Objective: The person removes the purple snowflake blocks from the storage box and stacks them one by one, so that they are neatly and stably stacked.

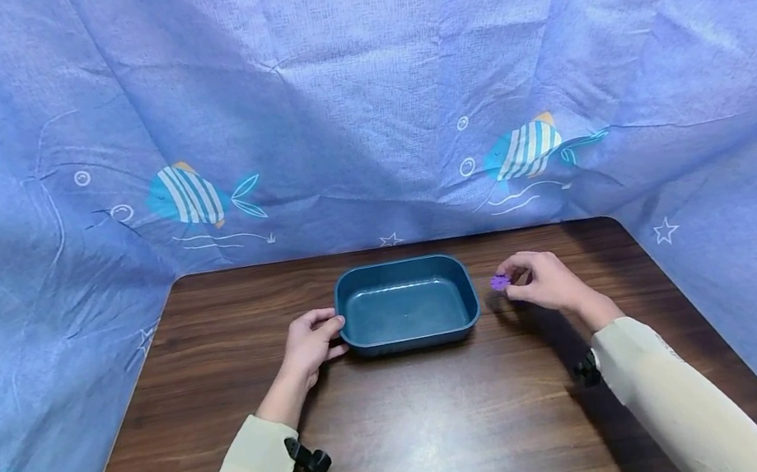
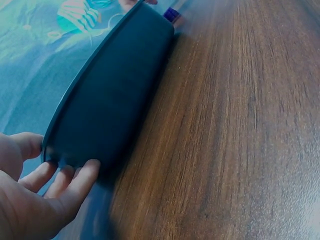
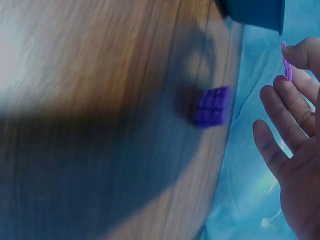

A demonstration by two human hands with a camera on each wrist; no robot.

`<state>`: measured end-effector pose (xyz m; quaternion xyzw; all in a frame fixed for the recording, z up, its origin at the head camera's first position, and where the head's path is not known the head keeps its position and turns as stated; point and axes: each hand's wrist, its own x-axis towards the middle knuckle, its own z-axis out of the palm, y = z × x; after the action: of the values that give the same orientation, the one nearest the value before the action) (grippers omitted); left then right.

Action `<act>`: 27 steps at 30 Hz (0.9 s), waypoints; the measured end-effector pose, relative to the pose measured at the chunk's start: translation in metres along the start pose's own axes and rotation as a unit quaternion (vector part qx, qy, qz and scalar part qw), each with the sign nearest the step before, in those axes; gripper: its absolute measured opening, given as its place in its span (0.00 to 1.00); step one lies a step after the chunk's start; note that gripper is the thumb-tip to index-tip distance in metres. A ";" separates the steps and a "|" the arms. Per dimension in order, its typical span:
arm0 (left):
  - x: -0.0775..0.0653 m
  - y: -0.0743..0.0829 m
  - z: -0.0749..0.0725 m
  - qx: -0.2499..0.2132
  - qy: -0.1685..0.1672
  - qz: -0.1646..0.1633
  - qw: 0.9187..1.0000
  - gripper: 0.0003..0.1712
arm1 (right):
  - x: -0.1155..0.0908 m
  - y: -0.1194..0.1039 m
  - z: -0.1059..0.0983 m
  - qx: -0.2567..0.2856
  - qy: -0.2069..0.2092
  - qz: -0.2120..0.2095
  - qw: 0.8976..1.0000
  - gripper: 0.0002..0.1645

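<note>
A dark teal rectangular plastic tub (image 1: 411, 342) stands on the wooden table with nothing inside it. My left hand (image 1: 313, 340) grips its left end, thumb at the rim and the fingers against the outer wall, as the left wrist view shows. Just off the tub's right side, my right hand (image 1: 544, 281) pinches a thin purple disc (image 1: 500, 282) with a notched edge between thumb and fingertips. The right wrist view shows that disc (image 3: 286, 62) edge-on. On the table below the right hand sits a purple ridged block (image 3: 214, 107), mostly hidden in the head view.
The brown wood-grain table (image 1: 414, 447) has rounded far corners. A blue fish-print cloth (image 1: 357, 106) hangs behind it and along both sides. Each sleeve carries a black wrist mount (image 1: 308, 458) near the cuff.
</note>
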<state>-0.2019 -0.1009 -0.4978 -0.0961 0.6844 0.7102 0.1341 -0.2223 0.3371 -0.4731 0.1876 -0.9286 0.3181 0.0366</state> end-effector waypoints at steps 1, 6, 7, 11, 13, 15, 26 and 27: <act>0.000 0.000 0.000 0.000 0.000 0.000 1.000 0.23 | -0.001 0.003 0.000 -0.002 0.001 0.003 1.000 0.16; 0.000 0.000 0.000 0.003 0.000 0.000 1.000 0.23 | -0.007 0.015 -0.002 -0.003 0.009 0.018 1.000 0.15; 0.000 0.000 0.000 0.003 0.000 0.000 1.000 0.23 | -0.008 0.017 -0.003 -0.003 0.010 0.021 1.000 0.14; 0.000 0.000 0.000 0.005 0.000 -0.001 1.000 0.22 | -0.012 0.025 -0.003 -0.004 0.019 0.033 0.999 0.13; 0.000 0.000 0.000 0.006 0.002 -0.001 1.000 0.22 | -0.015 0.028 -0.003 -0.001 0.023 0.038 0.999 0.13; 0.000 0.000 0.000 0.006 0.005 -0.001 1.000 0.22 | -0.017 0.032 -0.002 0.002 0.022 0.041 0.999 0.13; -0.001 -0.002 0.001 0.002 0.008 0.005 1.000 0.22 | -0.025 0.041 0.004 -0.003 0.024 0.059 0.998 0.13; 0.000 -0.002 0.001 0.003 0.008 0.004 1.000 0.22 | -0.025 0.041 0.004 -0.004 0.023 0.060 0.998 0.13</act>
<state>-0.2010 -0.1004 -0.4995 -0.0986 0.6877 0.7082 0.1256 -0.2141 0.3726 -0.5045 0.1239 -0.9384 0.3200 0.0399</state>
